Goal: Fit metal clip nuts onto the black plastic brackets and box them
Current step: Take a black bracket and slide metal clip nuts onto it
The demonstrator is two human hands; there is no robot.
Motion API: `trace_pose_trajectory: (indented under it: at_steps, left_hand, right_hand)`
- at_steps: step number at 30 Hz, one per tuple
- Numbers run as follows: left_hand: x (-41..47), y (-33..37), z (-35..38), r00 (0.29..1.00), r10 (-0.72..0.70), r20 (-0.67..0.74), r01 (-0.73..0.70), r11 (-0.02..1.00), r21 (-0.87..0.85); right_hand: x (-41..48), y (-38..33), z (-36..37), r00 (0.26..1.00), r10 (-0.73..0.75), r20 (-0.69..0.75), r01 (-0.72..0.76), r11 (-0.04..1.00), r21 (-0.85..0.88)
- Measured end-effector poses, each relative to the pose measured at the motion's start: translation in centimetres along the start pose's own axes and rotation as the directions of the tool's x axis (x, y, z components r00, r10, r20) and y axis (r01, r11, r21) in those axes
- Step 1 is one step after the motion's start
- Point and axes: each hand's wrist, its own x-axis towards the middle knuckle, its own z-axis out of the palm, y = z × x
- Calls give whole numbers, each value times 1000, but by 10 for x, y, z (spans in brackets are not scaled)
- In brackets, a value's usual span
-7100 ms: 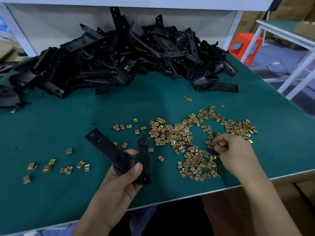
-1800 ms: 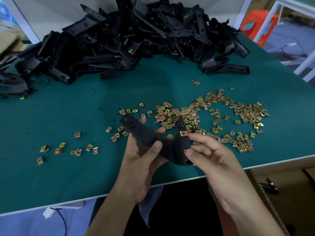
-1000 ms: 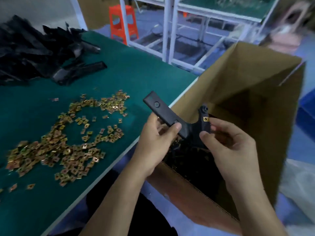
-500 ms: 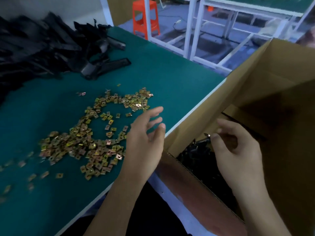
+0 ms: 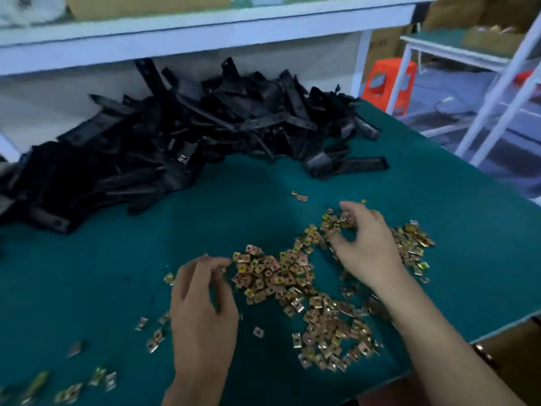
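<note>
A big heap of black plastic brackets (image 5: pixel 181 148) lies at the back of the green table (image 5: pixel 117 259). Several brass-coloured metal clip nuts (image 5: pixel 275 273) are spread over the near middle and right of the mat. My left hand (image 5: pixel 202 303) hovers at the left edge of the nuts with loosely curled fingers and holds nothing. My right hand (image 5: pixel 366 244) reaches into the far right part of the nuts; its arched fingertips touch them, thumb and forefinger apart. Neither hand holds a bracket. The image is blurred by motion.
A corner of the brown cardboard box (image 5: pixel 515 344) shows at the bottom right, beside the table's edge. Loose nuts (image 5: pixel 70 395) lie scattered at the near left. A white shelf (image 5: pixel 205 33) overhangs the bracket heap. An orange stool (image 5: pixel 386 83) and white table frames stand at the right.
The bracket with its fitted nut went into the box and both hands let go. My view swung back left to the table, and both hands moved onto the clip nuts.
</note>
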Motion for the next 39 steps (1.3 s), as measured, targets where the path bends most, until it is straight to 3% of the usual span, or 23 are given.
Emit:
trace_pose_trajectory:
  at_steps: [7,13,17,25,30,32,33,34,36,37,38,39]
  left_hand:
    - [-2,-20,9,980,131,-147,-133,991,-9]
    - [12,-13,7,964,254,-79,-260,962,-82]
    - [14,-12,9,975,213,-69,-217,974,-69]
    - [8,-18,18,975,173,-140,-183,982,-57]
    - [6,-19,15,982,125,-143,-140,985,-99]
    - [4,-13,10,992,22,-126,-47,979,-198]
    - [3,-7,6,988,-127,-87,92,942,-323]
    - [1,1,2,952,-306,18,273,819,-505]
    - [-2,18,-6,767,-510,390,599,349,-721]
    - [-5,21,-12,662,-487,570,699,127,-703]
    - [-7,23,-18,594,-396,701,760,-10,-650]
    - [-10,25,-27,562,-279,779,799,-59,-598]
  right_hand:
    - [140,-20,34,965,233,-120,-212,963,167]
    - [180,-1,39,917,373,-140,-307,886,347]
    - [178,2,40,884,447,-141,-328,805,495]
    - [94,-13,14,912,382,-152,-252,812,527]
    - [7,-42,-14,956,276,-99,-144,736,662]
    - [-33,-57,-22,975,218,-32,-126,672,730]
    - [-52,-65,-24,980,196,36,-149,604,783]
    - [-69,-73,-25,978,168,125,-194,506,840]
    - [-98,-86,-21,939,83,334,-344,273,898]
    - [-109,-91,-18,903,38,428,-428,165,889]
    - [-120,-96,-13,864,-6,504,-502,73,862]
    - [-129,-100,-7,825,-44,564,-564,19,826]
